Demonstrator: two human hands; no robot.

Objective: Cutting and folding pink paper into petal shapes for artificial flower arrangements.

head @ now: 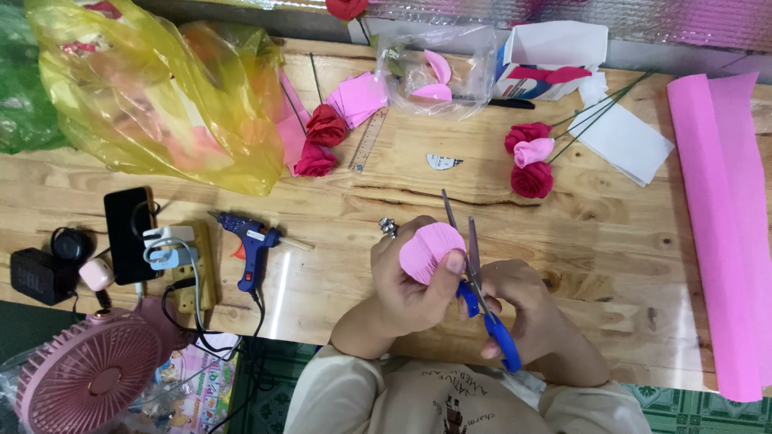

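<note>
While the left hand (410, 281) pinches a round piece of pink paper (430, 249) just above the near edge of the wooden table (338, 201), the right hand (515, 301) is closed around the blue handles of the scissors (474, 273). The blades are a little apart, and the paper sits right beside them. The left thumb lies very near the blades, so a quick snip could nick it. The paper is thin and soft, so it could bend or tear and leave a jagged edge. If the pinch slips, the paper could fall off the table edge.

Around the hands there is room to work. A blue glue gun (251, 245) lies to the left, near a power strip (189, 269) with a phone (129, 233) beside it. Its cord hangs over the edge and could get snagged. Three paper roses (531, 161) with green stems lie farther back, well apart from the hands. A roll of pink paper (720, 225) lies along the right side. A yellow plastic bag (161, 96) fills the far left corner.
</note>
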